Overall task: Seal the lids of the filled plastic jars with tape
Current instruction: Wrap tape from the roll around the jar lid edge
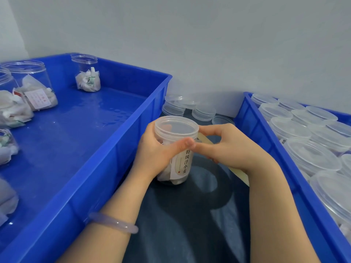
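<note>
My left hand [152, 150] gripping filled jar [176, 128], thumb below lid, my right hand [233, 149] holding tape roll [239, 174] alongside

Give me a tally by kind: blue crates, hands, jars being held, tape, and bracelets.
blue crates: 2, left crate and right crate
hands: 2, left hand and right hand
jar held: 1
tape: 1
bracelet: 1
total: 7
</note>
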A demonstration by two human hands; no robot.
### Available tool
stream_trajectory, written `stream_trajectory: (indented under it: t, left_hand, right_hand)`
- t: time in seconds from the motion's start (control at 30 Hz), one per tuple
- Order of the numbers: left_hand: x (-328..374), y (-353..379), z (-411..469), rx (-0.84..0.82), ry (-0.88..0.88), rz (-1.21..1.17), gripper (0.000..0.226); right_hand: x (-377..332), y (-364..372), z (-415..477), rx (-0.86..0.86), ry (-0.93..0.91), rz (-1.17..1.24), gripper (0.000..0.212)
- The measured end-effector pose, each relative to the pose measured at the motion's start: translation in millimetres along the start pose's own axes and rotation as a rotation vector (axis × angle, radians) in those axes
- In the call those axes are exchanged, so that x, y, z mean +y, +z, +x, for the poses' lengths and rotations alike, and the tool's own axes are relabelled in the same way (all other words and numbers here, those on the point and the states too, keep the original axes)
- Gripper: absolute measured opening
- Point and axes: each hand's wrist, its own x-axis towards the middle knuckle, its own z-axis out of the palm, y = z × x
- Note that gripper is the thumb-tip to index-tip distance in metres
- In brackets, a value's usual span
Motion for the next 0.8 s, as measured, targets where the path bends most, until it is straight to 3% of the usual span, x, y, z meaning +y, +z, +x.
stream_trajectory:
  t: [0.07, 0.2, 0.33, 0.37, 0.5, 0.57, 0.67, 0.8]
  left_hand:
    - [-0.9, -1.7, 2.2, 0.036, 0.009, -0.016, 0.068]
    - [-2.3, -8.0, 4.9, -0.047, 0.025, -0.096, 0.076]
    - [-1.2, -9.3, 2.2, -0.213, 0.016, -0.177, 0.087]
    - [-0.7, -9.2, 1.7, -0.252, 0.008, -0.191, 0.087]
    - [5.7, -8.7, 0.0, -0.318, -0.031, -0.167, 0.099]
    - [8.3, -6.6, -1.8, -0.218, 0.011, -0.023, 0.111]
    - [11.4, -3.0, -3.8, -0.080, 0.097, 0.126, 0.104]
    - [8.9, -5.9, -0.5, -0.085, 0.078, -0.073, 0.087]
  right_hand:
    - [-1.8, 0.2, -0.4, 0.001, 0.001, 0.007, 0.024]
    - [3.3, -3.4, -3.1, 0.054, 0.057, 0.044, 0.025]
    - [9.8, -3.8, -2.1, 0.078, 0.092, 0.081, 0.082]
    - [11.0, -3.3, -2.1, 0.056, 0.084, 0.098, 0.085]
    - [13.1, -0.5, -3.5, 0.004, 0.067, 0.194, 0.065]
    - [13.9, -0.2, -1.7, 0.023, 0.073, 0.171, 0.062]
    - [9.3, 0.3, 2.3, 0.061, 0.051, 0.084, 0.043]
    - [8.6, -0.3, 1.7, -0.047, -0.011, 0.105, 0.032]
